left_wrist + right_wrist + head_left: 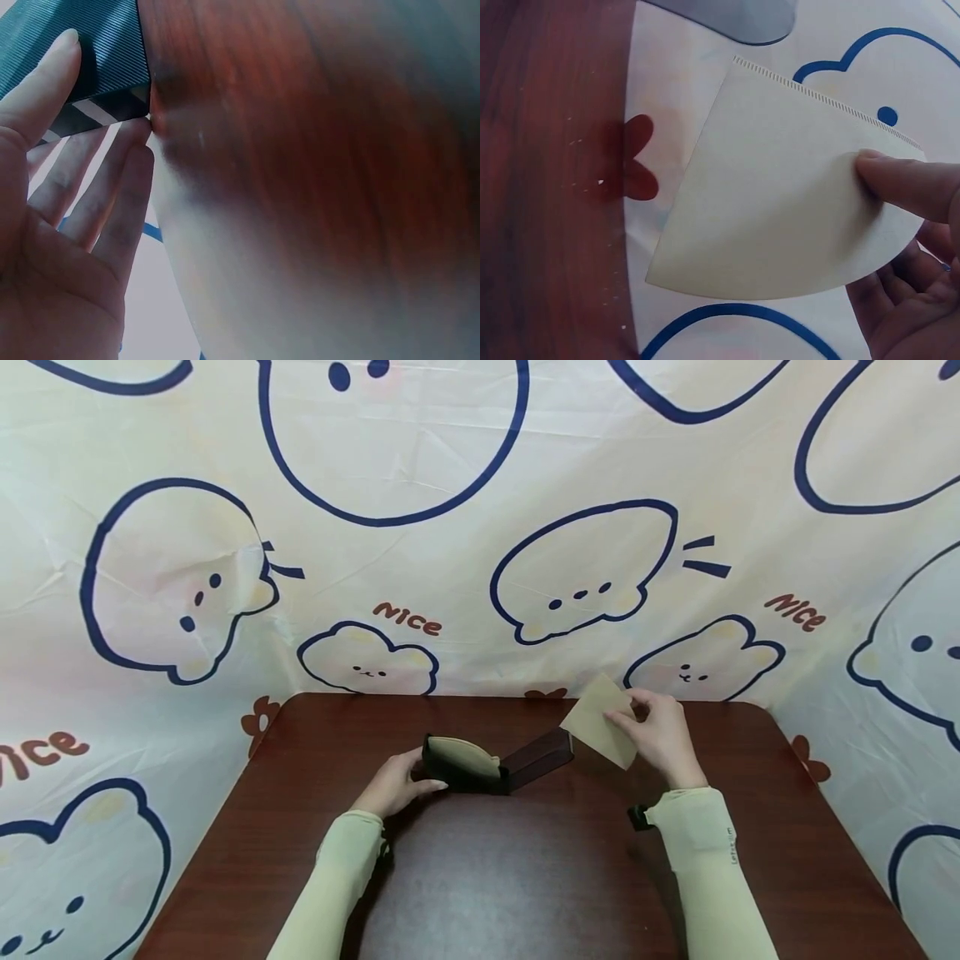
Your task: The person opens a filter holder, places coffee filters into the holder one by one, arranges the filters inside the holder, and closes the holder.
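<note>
My left hand (393,787) grips the left end of a black filter holder (457,770), thumb on its ribbed face and fingers along the other side in the left wrist view. Its dark lid (536,760) is swung out to the right. Pale coffee filters (467,753) show inside the holder with a curved upper edge. My right hand (662,739) pinches a cream paper coffee filter (780,195) between thumb and fingers, raised above the table to the right of the lid. The filter is flat and cone-shaped, with a crimped seam along one straight edge.
Both hands work over a dark brown wooden table (510,877). A cream cloth (465,568) with blue cartoon outlines hangs behind the table and along both sides. A small black clip-like piece (640,817) sticks out at the right cuff.
</note>
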The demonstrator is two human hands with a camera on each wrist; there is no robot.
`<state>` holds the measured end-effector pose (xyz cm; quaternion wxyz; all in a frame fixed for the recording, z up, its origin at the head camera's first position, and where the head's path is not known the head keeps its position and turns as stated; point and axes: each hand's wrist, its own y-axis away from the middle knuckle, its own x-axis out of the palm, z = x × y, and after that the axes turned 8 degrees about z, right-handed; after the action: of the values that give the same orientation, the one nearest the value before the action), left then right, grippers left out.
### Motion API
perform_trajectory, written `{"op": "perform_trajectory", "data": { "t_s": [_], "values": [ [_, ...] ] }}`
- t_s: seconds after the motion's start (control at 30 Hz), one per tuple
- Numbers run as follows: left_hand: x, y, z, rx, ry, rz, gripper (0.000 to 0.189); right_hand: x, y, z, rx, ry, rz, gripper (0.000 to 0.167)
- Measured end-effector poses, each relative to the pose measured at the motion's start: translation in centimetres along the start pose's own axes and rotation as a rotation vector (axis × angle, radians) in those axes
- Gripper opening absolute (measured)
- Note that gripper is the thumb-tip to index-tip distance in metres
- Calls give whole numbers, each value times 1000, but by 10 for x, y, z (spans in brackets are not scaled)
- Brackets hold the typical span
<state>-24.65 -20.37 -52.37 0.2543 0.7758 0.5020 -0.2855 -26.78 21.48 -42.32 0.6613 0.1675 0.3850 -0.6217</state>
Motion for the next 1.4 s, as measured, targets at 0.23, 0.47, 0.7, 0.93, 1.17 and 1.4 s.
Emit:
{"op": "perform_trajectory", "data": {
  "t_s": [0.23, 0.47, 0.7, 0.93, 1.17, 1.4],
  "values": [
    [0, -2, 0, -2, 0, 7, 52, -7, -3, 11, -34, -11, -21, 17],
    [1, -3, 0, 4, -5, 1, 51, -11, -5, 24, -75, -5, -54, 17],
    [1, -3, 0, 9, -8, -3, 50, -11, -7, 40, -99, 1, -44, 13],
    [1, -3, -1, 12, -6, -7, 48, -7, -13, 61, -130, -35, -23, 13],
    [1, -2, -2, 9, 3, -2, 51, 6, -19, 83, -179, -106, 26, 13],
    [1, -3, 0, 14, 2, -1, 52, 25, -25, 97, -191, -172, 90, 11]
  ]
}}
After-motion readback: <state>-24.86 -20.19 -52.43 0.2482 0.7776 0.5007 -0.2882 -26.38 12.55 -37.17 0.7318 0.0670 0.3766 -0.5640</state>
